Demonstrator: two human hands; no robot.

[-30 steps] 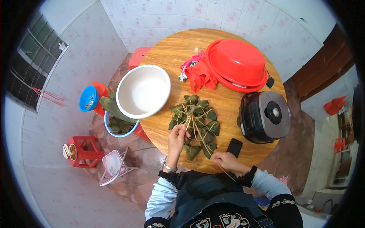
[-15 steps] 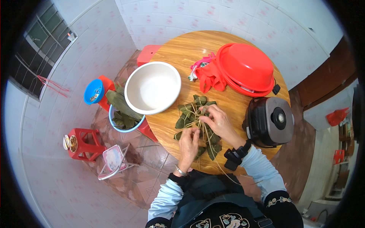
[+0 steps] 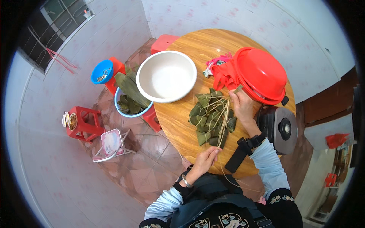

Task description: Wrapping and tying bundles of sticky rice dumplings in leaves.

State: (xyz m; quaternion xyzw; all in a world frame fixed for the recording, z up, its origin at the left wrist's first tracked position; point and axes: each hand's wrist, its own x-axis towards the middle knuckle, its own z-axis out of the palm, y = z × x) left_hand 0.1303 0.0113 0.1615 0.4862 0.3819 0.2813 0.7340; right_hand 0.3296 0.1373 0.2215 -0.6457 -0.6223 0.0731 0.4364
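A bunch of leaf-wrapped rice dumplings (image 3: 205, 121) lies on the round wooden table in front of me, tied with pale straw strings (image 3: 225, 121). My right hand (image 3: 243, 107), at the bunch's far right, is closed on the gathered upper end of the strings, where a bit of green leaf sticks out. Near the table's front edge, my left hand (image 3: 205, 161) pinches the lower string ends between thumb and fingers. The strings run stretched between both hands, across the dumplings' right side. A loose strand trails down toward my lap.
A white basin (image 3: 166, 95) stands at the table's (image 3: 171, 121) left edge, red basins (image 3: 262, 72) at the far right. A black rice cooker (image 3: 279, 129) sits beside my right forearm. Left on the floor are a tub of leaves (image 3: 131, 108), red stools (image 3: 85, 117) and a folding chair (image 3: 113, 142).
My hands have moved apart: the right away and to the right, the left back toward me. The strings now stretch between them, and the dumplings lie in a tighter bunch. The view has shifted.
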